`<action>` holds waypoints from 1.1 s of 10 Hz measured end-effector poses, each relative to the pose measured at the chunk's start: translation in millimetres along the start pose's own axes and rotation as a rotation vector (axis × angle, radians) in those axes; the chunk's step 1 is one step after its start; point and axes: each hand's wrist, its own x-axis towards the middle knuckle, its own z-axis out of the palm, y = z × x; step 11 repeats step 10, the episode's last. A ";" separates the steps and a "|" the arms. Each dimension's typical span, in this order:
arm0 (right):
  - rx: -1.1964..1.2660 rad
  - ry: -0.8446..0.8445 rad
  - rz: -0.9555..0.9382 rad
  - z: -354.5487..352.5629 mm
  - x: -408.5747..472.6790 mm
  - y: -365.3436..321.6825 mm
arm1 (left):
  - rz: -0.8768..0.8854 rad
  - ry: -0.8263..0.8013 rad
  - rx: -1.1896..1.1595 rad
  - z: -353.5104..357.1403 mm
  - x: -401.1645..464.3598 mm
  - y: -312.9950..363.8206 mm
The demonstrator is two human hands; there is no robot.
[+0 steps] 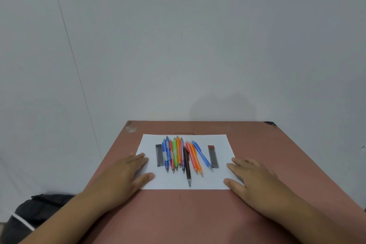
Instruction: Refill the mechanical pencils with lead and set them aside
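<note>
So both hands are just lying flat right now. The left hand [126,172] rests on the left edge of the white sheet of paper [186,181], fingers straight and slightly spread, holding nothing. The right hand [251,176] does the same on the sheet's right edge, grip loose and open, thumb pointing inward.

The paper sits toward the far edge of the reddish-brown surface [178,218], roughly centred between its left and right edges. On it is a bunch of mechanical pencils [179,154] lying side by side, tips toward the near edge: blue ones on the left, then red, green, orange and purple, touching or overlapping. A dark brown pencil [187,166] sticks out closest to the near edge. A blue pencil [201,155] lies angled on the right, beside two orange ones.

One grey lead case [159,155] lies just left of the bunch, and a lead case with a red cap [213,156] lies right of it.

A dark bag [35,212] sits past the surface's left edge.
</note>
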 end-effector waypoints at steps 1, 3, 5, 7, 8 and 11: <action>0.011 0.002 0.014 -1.8 14.4 3.4 | -0.006 -0.011 0.006 -0.6 16.4 -0.6; 0.039 0.011 0.027 -6.2 52.7 13.7 | 0.005 -0.007 0.038 -3.5 50.5 3.8; 0.040 0.001 0.038 -11.1 78.7 20.1 | -0.014 -0.032 0.024 -1.2 80.6 -1.3; 0.008 0.011 0.044 -11.6 85.8 19.9 | 0.016 0.022 0.032 -1.5 92.6 -2.5; -0.007 0.017 0.045 -11.9 86.6 19.0 | 0.015 0.027 0.043 -2.5 96.2 -2.3; 0.083 0.102 0.010 -3.8 80.2 26.1 | -0.041 0.020 -0.060 4.6 81.1 -5.7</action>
